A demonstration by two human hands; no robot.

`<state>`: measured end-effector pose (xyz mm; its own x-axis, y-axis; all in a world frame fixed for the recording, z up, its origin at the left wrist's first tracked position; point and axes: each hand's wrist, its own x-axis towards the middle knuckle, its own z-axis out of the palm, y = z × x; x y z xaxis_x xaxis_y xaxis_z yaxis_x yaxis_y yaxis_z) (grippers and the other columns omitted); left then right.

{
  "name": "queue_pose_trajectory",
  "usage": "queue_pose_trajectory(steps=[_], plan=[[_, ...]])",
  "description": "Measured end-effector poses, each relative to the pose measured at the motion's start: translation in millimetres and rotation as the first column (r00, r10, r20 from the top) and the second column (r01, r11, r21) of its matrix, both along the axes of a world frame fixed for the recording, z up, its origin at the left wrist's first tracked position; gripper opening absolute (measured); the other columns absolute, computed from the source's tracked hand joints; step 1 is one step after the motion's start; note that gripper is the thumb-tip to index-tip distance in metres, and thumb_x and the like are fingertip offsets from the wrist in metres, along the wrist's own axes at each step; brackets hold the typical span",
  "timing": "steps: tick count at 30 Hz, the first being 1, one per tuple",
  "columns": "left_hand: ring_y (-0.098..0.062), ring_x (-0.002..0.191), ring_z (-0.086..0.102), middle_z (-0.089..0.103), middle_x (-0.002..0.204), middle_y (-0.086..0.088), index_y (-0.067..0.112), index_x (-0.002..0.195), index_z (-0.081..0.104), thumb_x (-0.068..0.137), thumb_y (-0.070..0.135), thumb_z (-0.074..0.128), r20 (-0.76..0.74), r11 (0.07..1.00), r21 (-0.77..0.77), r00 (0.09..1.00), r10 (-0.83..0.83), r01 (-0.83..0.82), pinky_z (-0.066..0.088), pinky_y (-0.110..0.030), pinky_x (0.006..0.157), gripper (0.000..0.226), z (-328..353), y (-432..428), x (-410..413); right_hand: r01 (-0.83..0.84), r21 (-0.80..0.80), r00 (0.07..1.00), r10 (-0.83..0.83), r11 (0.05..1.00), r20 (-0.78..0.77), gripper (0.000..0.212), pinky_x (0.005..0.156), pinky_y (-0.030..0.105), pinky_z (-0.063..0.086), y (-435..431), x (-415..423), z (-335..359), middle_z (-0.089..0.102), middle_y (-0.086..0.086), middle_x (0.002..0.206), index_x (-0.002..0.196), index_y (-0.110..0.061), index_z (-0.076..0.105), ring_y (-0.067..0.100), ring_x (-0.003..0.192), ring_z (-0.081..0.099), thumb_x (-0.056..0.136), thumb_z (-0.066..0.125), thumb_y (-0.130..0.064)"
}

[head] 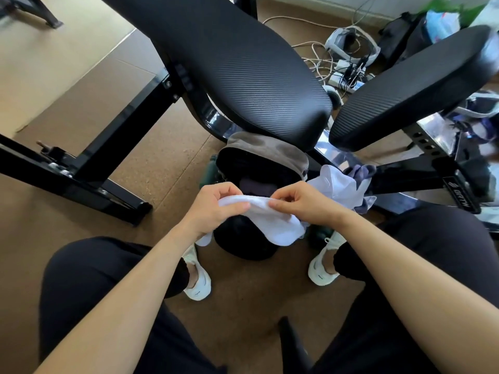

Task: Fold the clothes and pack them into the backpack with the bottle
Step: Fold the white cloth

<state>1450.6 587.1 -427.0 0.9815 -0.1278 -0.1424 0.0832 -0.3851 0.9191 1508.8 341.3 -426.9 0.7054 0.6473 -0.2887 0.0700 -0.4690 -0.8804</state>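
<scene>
Pinching white garment (272, 222) between left hand (216, 206) and right hand (299, 202) | above open backpack (259, 168)

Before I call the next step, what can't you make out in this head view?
- Backpack interior: dark, partly covered by the white garment that the left hand and right hand hold.
- Bottle: not identifiable.
- Clothes pile: crumpled, count unclear.
- Clutter at the right edge: blurred, cut off.

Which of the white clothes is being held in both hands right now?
The white garment stretched over the open backpack, pinched by the left hand and right hand. The other white garment lies untouched beside the right hand.
</scene>
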Motion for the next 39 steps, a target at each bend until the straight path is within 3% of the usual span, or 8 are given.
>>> queue_pose_trajectory(steps=[8, 17, 21, 25, 30, 33, 36, 39], plan=[[-0.002, 0.074, 0.061, 0.068, 0.078, 0.014, 0.023, 0.087, 0.071, 0.09, 0.02, 0.077, 0.106, 0.897, -0.127, 0.894, 0.436, -0.423, 0.049, -0.016, 0.067, 0.007, 7.2, 14.4, 7.1, -0.065, -0.089, 0.993, 0.056, 0.994, -0.101, 0.034, 0.056, 0.017, 0.036, -4.1, 6.0, -8.5, 0.046, 0.001, 0.067, 0.086, 0.002, 0.063, 0.012, 0.062, 0.041, 0.094, 0.072, -0.03], [-0.004, 0.075, 0.051, 0.058, 0.081, 0.008, 0.02, 0.086, 0.061, 0.091, 0.024, 0.073, -0.012, 0.493, -0.203, 0.505, 0.863, -0.846, 0.044, -0.018, 0.069, 0.013, 5.6, 47.6, 15.4, -0.103, -0.295, 0.986, 0.059, 0.95, -0.155, 0.043, 0.062, 0.029, 0.03, -8.2, 5.1, -20.1, 0.038, 0.004, 0.07, 0.07, -0.015, 0.04, 0.019, 0.066, 0.035, 0.097, 0.065, -0.037], [-0.014, 0.086, 0.057, 0.065, 0.085, 0.006, 0.023, 0.086, 0.069, 0.09, 0.026, 0.074, -0.172, 0.626, -0.071, 0.628, 0.759, -0.776, 0.047, -0.028, 0.075, 0.007, -2.0, 43.2, 12.4, 0.003, -0.293, 0.997, -0.025, 0.956, -0.072, 0.041, 0.061, 0.028, 0.032, -6.7, 7.9, -25.4, 0.041, -0.002, 0.066, 0.069, -0.014, 0.044, 0.015, 0.062, 0.038, 0.097, 0.064, -0.037], [-0.009, 0.091, 0.067, 0.076, 0.084, 0.01, 0.023, 0.085, 0.077, 0.091, 0.015, 0.074, -0.308, 0.836, -0.135, 0.825, 0.475, -0.532, 0.049, -0.024, 0.085, 0.01, 2.1, 23.6, 11.7, 0.175, -0.168, 0.984, -0.17, 0.97, 0.046, 0.022, 0.067, 0.019, 0.041, -0.1, 6.9, -19.5, 0.057, -0.012, 0.08, 0.103, -0.021, 0.066, 0.004, 0.071, 0.053, 0.09, 0.074, -0.036], [-0.001, 0.088, 0.068, 0.077, 0.087, 0.009, 0.017, 0.091, 0.078, 0.093, 0.01, 0.071, -0.264, 0.978, -0.126, 0.956, 0.129, -0.167, 0.048, -0.018, 0.083, 0.01, 7.5, -1.9, 3.9, 0.179, -0.085, 0.973, -0.164, 0.98, 0.163, 0.058, 0.075, 0.012, 0.041, 13.9, -2.1, -2.2, 0.058, -0.01, 0.096, 0.134, -0.037, 0.057, 0.0, 0.088, 0.056, 0.082, 0.08, -0.039], [-0.007, 0.097, 0.068, 0.076, 0.094, 0.007, 0.017, 0.1, 0.077, 0.096, 0.015, 0.068, -0.233, 0.983, -0.178, 0.972, -0.01, -0.033, 0.051, -0.019, 0.087, 0.01, 10.4, -10.5, 0.9, 0.07, 0.001, 0.985, -0.069, 0.998, 0.157, 0.045, 0.091, 0.009, 0.044, 23.4, -7.9, 0.3, 0.063, -0.015, 0.119, 0.126, -0.031, 0.066, -0.005, 0.111, 0.057, 0.084, 0.081, -0.032], [-0.017, 0.093, 0.067, 0.072, 0.092, -0.002, 0.026, 0.105, 0.076, 0.092, 0.029, 0.073, -0.224, 0.975, -0.223, 0.974, -0.042, -0.009, 0.051, -0.028, 0.084, 0.014, 6.8, -11.2, 1.6, -0.001, 0.032, 0.998, -0.002, 0.999, 0.069, 0.013, 0.072, 0.015, 0.048, 26.8, -7.7, 1.3, 0.071, -0.013, 0.086, 0.098, -0.018, 0.076, -0.004, 0.079, 0.064, 0.091, 0.076, -0.029], [-0.015, 0.077, 0.065, 0.069, 0.079, 0.0, 0.03, 0.109, 0.072, 0.085, 0.038, 0.077, -0.241, 0.993, -0.112, 0.97, -0.004, -0.024, 0.048, -0.031, 0.073, 0.026, 0.4, -6.4, 6.5, 0.104, 0.04, 0.99, -0.107, 0.994, 0.086, 0.014, 0.068, 0.024, 0.052, 22.3, 2.2, -2.6, 0.071, -0.008, 0.077, 0.086, -0.019, 0.074, 0.004, 0.072, 0.064, 0.094, 0.072, -0.03]])
